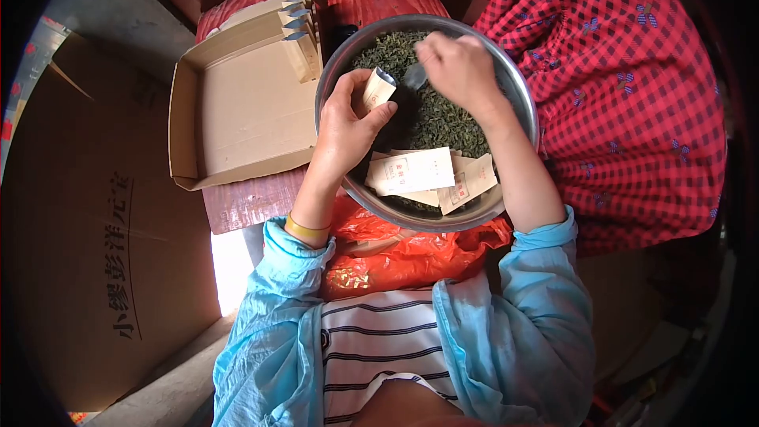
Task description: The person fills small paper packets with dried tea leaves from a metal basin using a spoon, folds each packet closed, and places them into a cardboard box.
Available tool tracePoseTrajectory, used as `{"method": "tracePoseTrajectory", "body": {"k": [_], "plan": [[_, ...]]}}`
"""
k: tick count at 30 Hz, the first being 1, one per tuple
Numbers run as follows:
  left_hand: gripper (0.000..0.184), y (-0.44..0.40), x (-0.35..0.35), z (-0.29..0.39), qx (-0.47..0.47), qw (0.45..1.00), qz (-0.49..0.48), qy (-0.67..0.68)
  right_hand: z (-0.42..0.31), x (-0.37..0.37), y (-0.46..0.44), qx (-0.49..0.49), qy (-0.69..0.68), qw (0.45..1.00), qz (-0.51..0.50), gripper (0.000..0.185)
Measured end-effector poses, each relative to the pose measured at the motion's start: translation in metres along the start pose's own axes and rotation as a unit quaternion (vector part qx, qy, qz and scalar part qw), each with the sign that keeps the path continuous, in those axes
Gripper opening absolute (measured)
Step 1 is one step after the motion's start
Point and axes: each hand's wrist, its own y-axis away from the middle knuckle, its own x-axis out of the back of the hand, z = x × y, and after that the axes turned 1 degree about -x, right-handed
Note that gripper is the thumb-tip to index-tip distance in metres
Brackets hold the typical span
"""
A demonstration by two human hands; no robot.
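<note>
Reaching over the left rim of the basin (531,115) in the head view, the left hand (346,122) has fingers clamped round an open packet (377,95), tilted above the leaves (449,125). Inside the far rim, the right hand (460,71) has fingers together on what is probably a small scoop (415,77), blurred. Leaves show between both hands and the loose packets (409,171), overlapping at the near rim. Left of the basin, a cardboard tray (253,115) holds a row of packets (301,47) at its far right corner. Checked cloth (632,79) borders the right rim.
</note>
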Motion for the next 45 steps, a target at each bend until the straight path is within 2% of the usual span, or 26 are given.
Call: {"method": "tracePoseTrajectory", "body": {"k": [1,2,5,8,10,12,14,15,17,18,19,22,25,26,28,31,33,35,36,37,40,42,45], "plan": [[0.05,0.0,-0.001,0.0,-0.001,1.0,0.003,0.008,-0.006,-0.003,0.002,-0.052,-0.033,0.994,-0.092,0.031],[0.05,-0.001,-0.001,0.0,-0.001,1.0,0.001,0.008,-0.003,-0.007,0.003,-0.053,-0.033,0.994,-0.091,0.031],[0.05,0.0,0.0,0.0,0.003,1.0,0.001,0.006,0.005,-0.007,-0.004,-0.202,-0.196,0.952,-0.124,0.03],[0.05,0.0,0.0,0.004,0.0,1.0,0.005,-0.013,0.023,-0.005,-0.007,-0.183,-0.275,0.943,-0.047,0.031],[0.051,0.001,0.001,0.009,0.031,0.999,-0.012,-0.028,0.024,-0.001,-0.008,-0.184,-0.315,0.931,-0.021,0.032],[0.051,0.0,0.0,0.006,0.015,1.0,-0.005,-0.024,0.016,0.007,-0.007,-0.186,-0.355,0.916,0.003,0.033],[0.051,0.001,0.0,0.004,0.002,1.0,0.003,-0.02,0.001,0.011,-0.004,-0.108,-0.366,0.923,0.055,0.034],[0.051,0.001,0.0,0.004,-0.003,1.0,0.003,-0.029,-0.006,0.011,-0.002,-0.108,-0.367,0.923,0.052,0.034],[0.051,0.001,0.001,0.002,-0.007,0.999,0.004,-0.038,-0.017,0.009,0.0,0.042,-0.324,0.941,0.09,0.029],[0.051,0.001,0.001,0.001,-0.004,1.0,0.002,-0.03,-0.02,0.013,-0.001,0.13,-0.212,0.96,0.127,0.019],[0.051,0.001,0.001,0.001,-0.001,1.0,0.0,-0.021,-0.024,0.015,0.0,0.129,-0.211,0.961,0.127,0.019],[0.051,0.001,0.0,0.003,0.0,1.0,0.004,-0.026,-0.03,0.023,-0.002,0.265,-0.128,0.938,0.186,0.008],[0.051,0.001,0.0,0.005,0.0,1.0,0.002,-0.023,-0.02,0.023,-0.004,0.187,-0.085,0.957,0.206,0.014],[0.051,0.001,0.0,0.005,0.0,1.0,0.003,-0.022,-0.015,0.02,-0.005,0.188,-0.084,0.957,0.205,0.014],[0.05,0.001,0.0,0.005,0.002,1.0,0.003,-0.031,-0.006,0.016,-0.004,0.089,-0.008,0.988,0.128,0.016],[0.05,0.001,0.0,0.001,-0.009,1.0,0.003,-0.021,0.001,-0.004,0.002,0.011,0.047,0.999,-0.021,0.023],[0.05,0.001,-0.002,-0.001,-0.01,1.0,0.005,-0.019,-0.001,-0.013,0.006,-0.007,0.015,1.0,-0.019,0.025],[0.049,0.0,0.0,0.004,-0.009,1.0,0.013,-0.019,-0.003,-0.017,0.004,-0.06,-0.082,0.995,-0.014,0.025],[0.05,0.001,0.001,0.008,0.015,1.0,0.0,-0.013,0.001,-0.012,0.001,-0.144,-0.128,0.978,-0.076,0.028],[0.051,0.002,0.001,0.011,0.039,0.999,-0.014,-0.008,0.006,-0.01,-0.002,-0.143,-0.151,0.976,-0.059,0.028],[0.051,0.001,0.001,0.005,0.006,1.0,-0.004,-0.026,0.014,-0.001,-0.005,-0.163,-0.215,0.962,-0.04,0.03],[0.051,0.001,0.0,0.003,-0.018,0.999,0.006,-0.03,0.014,0.004,-0.006,-0.165,-0.358,0.919,0.009,0.031],[0.052,0.002,0.002,0.009,0.028,0.999,-0.017,-0.039,-0.005,0.008,-0.003,-0.135,-0.402,0.904,0.049,0.03]]}}
